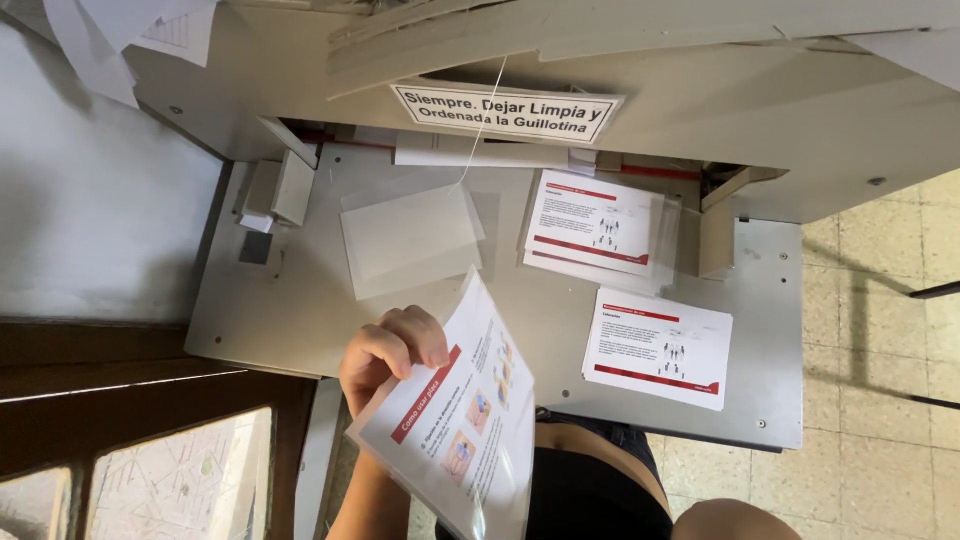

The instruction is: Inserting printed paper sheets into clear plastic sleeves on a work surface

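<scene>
A laminated sheet is gripped at its upper left edge by the left hand, fingers closed; its long axis is tilted diagonally above the table. The right hand is not seen.

A grey metal cutter table bears a stack of clear plastic sheets; two piles of white printed cards with red bands, one near the blade, one nearer the table's front edge; beige tiled floor lies to one side; a dark wooden window frame to the other.

Bare arm, no sleeve; black top and dark waistband
</scene>
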